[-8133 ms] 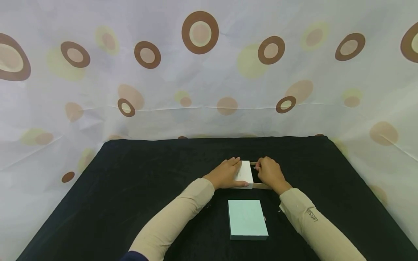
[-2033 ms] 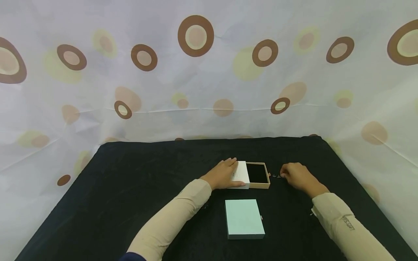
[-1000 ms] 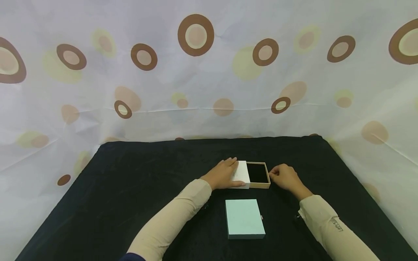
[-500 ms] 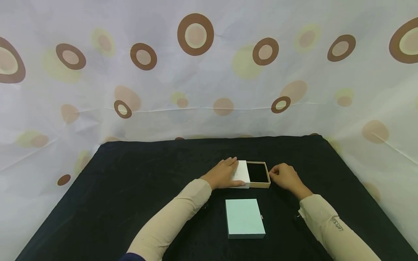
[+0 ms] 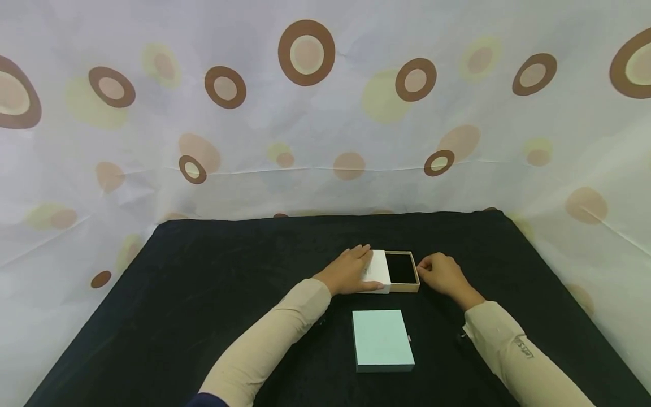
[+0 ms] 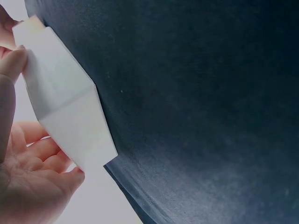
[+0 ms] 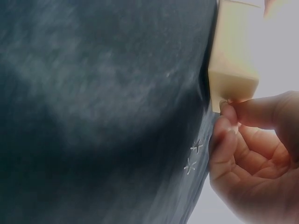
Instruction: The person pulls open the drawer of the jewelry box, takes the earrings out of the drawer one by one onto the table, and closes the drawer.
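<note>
In the head view a white box sleeve [image 5: 378, 277] lies on the black cloth, its tan drawer [image 5: 404, 288] with a black lining partly pulled out to the right. My left hand [image 5: 348, 271] grips the sleeve from above; in the left wrist view, thumb and fingers press on opposite sides of it. At the drawer's outer end, thumb and index finger of my right hand [image 5: 445, 276] pinch the small pull tab, which the fingertips mostly hide. Two small silver star-shaped pieces [image 7: 193, 157] lie on the cloth below the right hand in the right wrist view.
A pale mint box [image 5: 383, 341] with a small tab on its right side lies shut in front of the white one. Black cloth [image 5: 229, 294] covers the table. A white curtain [image 5: 325, 135] with brown rings hangs behind.
From inside the drawer, then beside the small silver pieces, my right hand has come to the drawer's tab. The drawer has slid slightly inward in the last half second. My left hand stays put.
</note>
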Motion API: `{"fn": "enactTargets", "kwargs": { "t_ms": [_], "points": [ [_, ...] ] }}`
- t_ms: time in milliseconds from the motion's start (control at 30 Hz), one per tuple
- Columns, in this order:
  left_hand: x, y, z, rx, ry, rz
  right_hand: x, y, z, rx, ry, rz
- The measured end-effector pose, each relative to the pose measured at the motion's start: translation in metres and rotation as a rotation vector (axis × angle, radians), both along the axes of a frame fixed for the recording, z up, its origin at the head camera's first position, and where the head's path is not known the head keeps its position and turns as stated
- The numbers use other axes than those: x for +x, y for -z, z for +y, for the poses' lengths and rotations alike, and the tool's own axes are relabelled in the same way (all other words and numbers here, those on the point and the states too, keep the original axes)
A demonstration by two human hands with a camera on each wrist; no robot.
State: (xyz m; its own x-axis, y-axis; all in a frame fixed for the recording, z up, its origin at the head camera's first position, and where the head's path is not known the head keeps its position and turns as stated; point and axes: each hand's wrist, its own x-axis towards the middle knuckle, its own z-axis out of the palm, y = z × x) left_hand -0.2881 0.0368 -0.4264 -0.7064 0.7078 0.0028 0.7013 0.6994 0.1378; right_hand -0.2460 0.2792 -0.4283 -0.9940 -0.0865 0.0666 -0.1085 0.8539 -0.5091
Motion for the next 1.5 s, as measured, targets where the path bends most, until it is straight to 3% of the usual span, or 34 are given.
{"fn": "enactTargets", "kwargs": {
  "t_ms": [1500],
  "points": [
    [0.002, -0.002, 0.0, 0.004, -0.018, 0.002, -0.012, 0.003, -0.041, -0.01, -0.034, 0.019]
  ]
}}
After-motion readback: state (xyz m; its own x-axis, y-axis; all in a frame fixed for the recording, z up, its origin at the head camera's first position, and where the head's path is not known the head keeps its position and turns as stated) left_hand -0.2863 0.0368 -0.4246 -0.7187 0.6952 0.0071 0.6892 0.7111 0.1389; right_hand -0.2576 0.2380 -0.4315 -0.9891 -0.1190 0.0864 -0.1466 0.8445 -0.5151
